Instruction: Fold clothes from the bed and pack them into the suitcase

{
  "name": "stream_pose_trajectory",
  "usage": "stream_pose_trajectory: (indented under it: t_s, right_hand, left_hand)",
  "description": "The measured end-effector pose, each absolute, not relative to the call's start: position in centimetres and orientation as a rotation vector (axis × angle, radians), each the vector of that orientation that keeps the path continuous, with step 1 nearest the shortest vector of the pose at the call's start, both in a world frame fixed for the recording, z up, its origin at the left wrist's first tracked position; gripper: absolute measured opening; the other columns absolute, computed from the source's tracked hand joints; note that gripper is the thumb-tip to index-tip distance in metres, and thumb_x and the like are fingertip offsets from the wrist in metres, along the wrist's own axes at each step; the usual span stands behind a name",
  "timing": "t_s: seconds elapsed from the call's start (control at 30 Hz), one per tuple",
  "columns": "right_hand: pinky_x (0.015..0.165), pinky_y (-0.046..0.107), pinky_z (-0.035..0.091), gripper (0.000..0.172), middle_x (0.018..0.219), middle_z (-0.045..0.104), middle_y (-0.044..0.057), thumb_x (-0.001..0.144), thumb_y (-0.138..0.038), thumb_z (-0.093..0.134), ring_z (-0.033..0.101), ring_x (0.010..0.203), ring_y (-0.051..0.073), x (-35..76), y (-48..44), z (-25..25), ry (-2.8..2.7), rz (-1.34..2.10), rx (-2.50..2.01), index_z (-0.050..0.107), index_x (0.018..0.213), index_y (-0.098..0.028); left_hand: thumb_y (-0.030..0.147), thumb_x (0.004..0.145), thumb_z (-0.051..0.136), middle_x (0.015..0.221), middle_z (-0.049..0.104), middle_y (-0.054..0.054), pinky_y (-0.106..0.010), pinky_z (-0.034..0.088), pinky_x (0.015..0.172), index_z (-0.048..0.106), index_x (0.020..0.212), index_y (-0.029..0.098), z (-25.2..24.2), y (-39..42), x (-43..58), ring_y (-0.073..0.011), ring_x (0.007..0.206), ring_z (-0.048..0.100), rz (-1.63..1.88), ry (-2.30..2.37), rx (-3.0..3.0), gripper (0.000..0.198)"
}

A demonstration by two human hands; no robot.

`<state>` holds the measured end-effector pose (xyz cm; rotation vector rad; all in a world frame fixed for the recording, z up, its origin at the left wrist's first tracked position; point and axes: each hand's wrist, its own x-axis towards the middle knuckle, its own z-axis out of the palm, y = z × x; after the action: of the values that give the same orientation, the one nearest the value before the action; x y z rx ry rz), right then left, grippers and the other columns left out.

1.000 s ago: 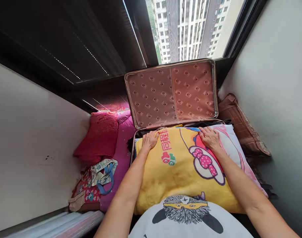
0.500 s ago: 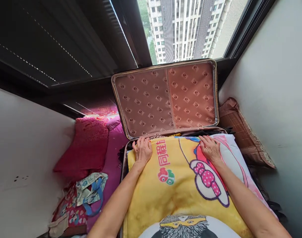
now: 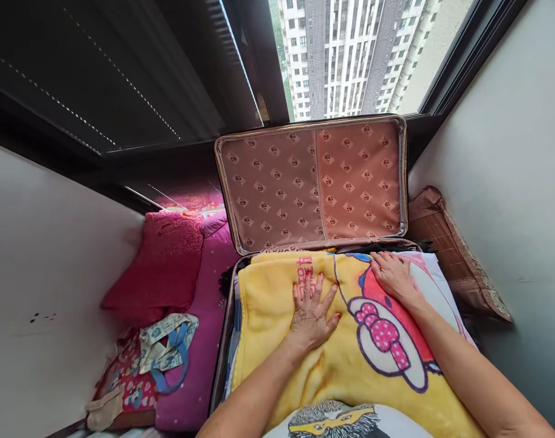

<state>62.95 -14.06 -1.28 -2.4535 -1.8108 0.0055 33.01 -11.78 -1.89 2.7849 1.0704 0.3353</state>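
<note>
A folded yellow blanket (image 3: 268, 316) with cartoon prints and red lettering lies over the packed base of an open suitcase (image 3: 277, 182). My left hand (image 3: 312, 313) rests on it with fingers spread, partly covering the lettering. Near the blanket's far edge, my right hand (image 3: 393, 275) lies palm down on the red cartoon print, fingers stretched toward the hinge side. Neither hand grips anything that shows. The suitcase lid stands upright at the back, its patterned pink-brown lining facing me. Most of what lies under the blanket is hidden.
To the left are a dark red pillow (image 3: 161, 255), a purple bed cover (image 3: 208, 304) and a cloth bag with a blue strap (image 3: 170, 347). A brown cushion (image 3: 455, 255) leans by the right wall. Behind the lid is a window (image 3: 350, 55).
My left hand has moved from the blanket's far left corner inward and nearer to me, fingers now spread. My right hand stays near the far edge. The view has shifted slightly.
</note>
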Motion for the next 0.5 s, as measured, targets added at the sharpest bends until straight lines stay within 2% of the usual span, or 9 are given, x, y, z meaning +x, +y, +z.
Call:
stream_pose_trajectory:
  t_s: [0.13,0.23,0.33,0.4,0.43,0.5]
  right_hand:
    - [0.104,0.051,0.034,0.039,0.138,0.064,0.017,0.102,-0.039,0.051,0.056,0.123,0.033,65.1,-8.9,3.5,-2.029,-0.048,-2.314,0.067,0.133,-0.022]
    - [0.108,0.054,0.034,0.051,0.149,0.055,0.023,0.1,-0.035,0.058,0.053,0.129,0.036,66.5,-1.2,8.2,-2.122,-0.217,-2.117,0.054,0.148,-0.016]
    - [0.106,0.057,0.037,0.058,0.151,0.048,0.029,0.106,-0.033,0.048,0.051,0.135,0.037,67.0,8.5,12.1,-2.165,-0.39,-1.993,0.044,0.152,0.002]
    - [0.099,0.056,0.041,0.062,0.148,0.044,0.036,0.109,-0.032,0.029,0.048,0.139,0.04,67.1,14.8,13.7,-2.153,-0.539,-1.985,0.045,0.142,0.018]
    - [0.095,0.054,0.045,0.068,0.145,0.046,0.037,0.109,-0.034,0.02,0.048,0.139,0.042,67.2,17.6,14.2,-2.129,-0.631,-1.993,0.051,0.132,0.022]
    - [0.084,0.048,0.048,0.09,0.131,0.052,0.038,0.101,-0.036,-0.005,0.05,0.136,0.042,67.5,22.5,14.9,-2.111,-0.818,-1.995,0.058,0.099,0.029]
  left_hand:
    - [0.058,0.092,0.063,0.172,0.028,-0.015,-0.072,0.001,0.124,0.044,0.16,0.036,-1.5,-11.7,32.9,-0.0441,0.159,0.02,0.317,1.054,2.677,0.074]
    - [0.056,0.09,0.066,0.173,0.027,-0.014,-0.072,0.004,0.124,0.043,0.161,0.037,-1.1,-11.8,32.8,-0.0455,0.159,0.02,0.311,1.043,2.622,0.076]
    - [0.057,0.09,0.066,0.173,0.026,-0.014,-0.072,0.005,0.123,0.043,0.161,0.037,-1.2,-11.6,32.7,-0.0461,0.159,0.018,0.308,1.033,2.597,0.077]
    - [0.058,0.089,0.065,0.174,0.024,-0.013,-0.072,0.006,0.123,0.042,0.161,0.037,-1.3,-11.5,32.5,-0.0455,0.16,0.017,0.302,1.029,2.591,0.078]
    - [0.058,0.089,0.065,0.174,0.024,-0.013,-0.072,0.006,0.123,0.042,0.161,0.037,-1.4,-11.5,32.5,-0.0452,0.16,0.016,0.299,1.027,2.589,0.079]
    - [0.059,0.089,0.065,0.174,0.022,-0.013,-0.071,0.007,0.123,0.042,0.161,0.037,-1.6,-11.5,32.3,-0.045,0.16,0.015,0.299,1.015,2.584,0.079]
